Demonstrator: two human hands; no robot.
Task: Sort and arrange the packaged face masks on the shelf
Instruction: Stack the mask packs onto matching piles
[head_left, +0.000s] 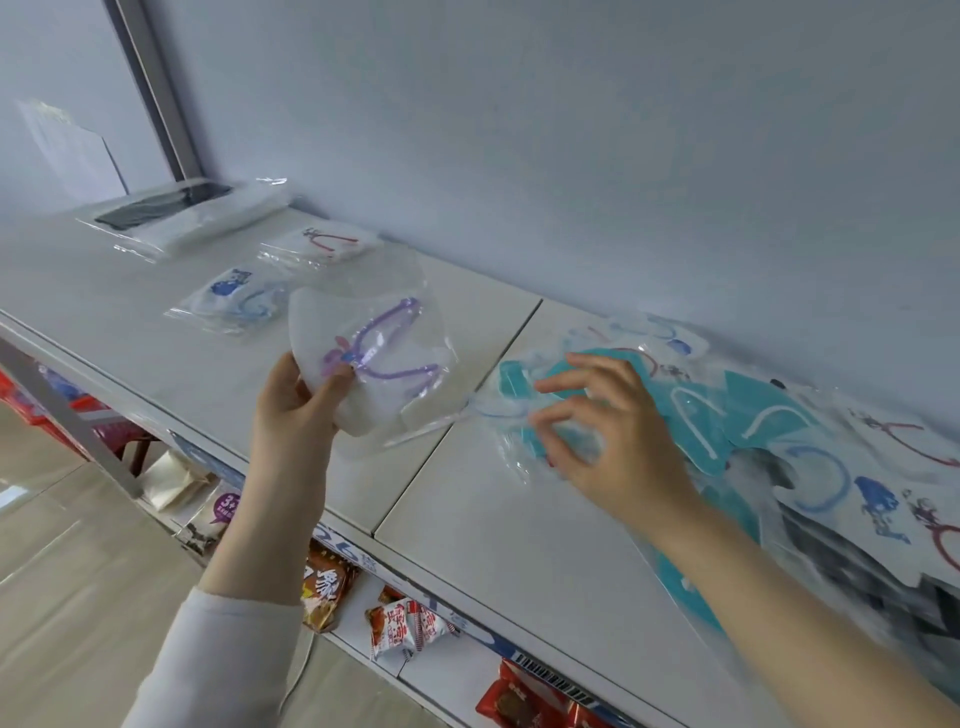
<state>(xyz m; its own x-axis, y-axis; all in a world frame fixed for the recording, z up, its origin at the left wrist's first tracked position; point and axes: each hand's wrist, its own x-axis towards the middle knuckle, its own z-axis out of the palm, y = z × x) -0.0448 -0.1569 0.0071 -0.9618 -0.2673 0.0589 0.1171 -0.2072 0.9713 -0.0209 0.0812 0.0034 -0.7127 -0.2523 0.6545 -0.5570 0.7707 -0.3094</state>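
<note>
My left hand (298, 410) holds a packaged white face mask with purple ear loops (363, 353) up above the white shelf top (519, 545), thumb pinching its lower edge. My right hand (608, 431) hovers with loosely curled, spread fingers over a jumbled pile of packaged masks (753, 431), teal and white ones, at the right; whether it touches the clear wrapper is blurred. Further left lie a packaged white mask with blue print (234, 299), one with red loops (324, 244) and a wrapped dark mask pack (176, 210).
A pale wall (571, 156) rises directly behind the shelf top. Below the shelf's front edge, a lower shelf holds snack packets (410, 629) and red wrappers (519, 701). Tiled floor lies to the lower left, with red crates (31, 410) at the far left.
</note>
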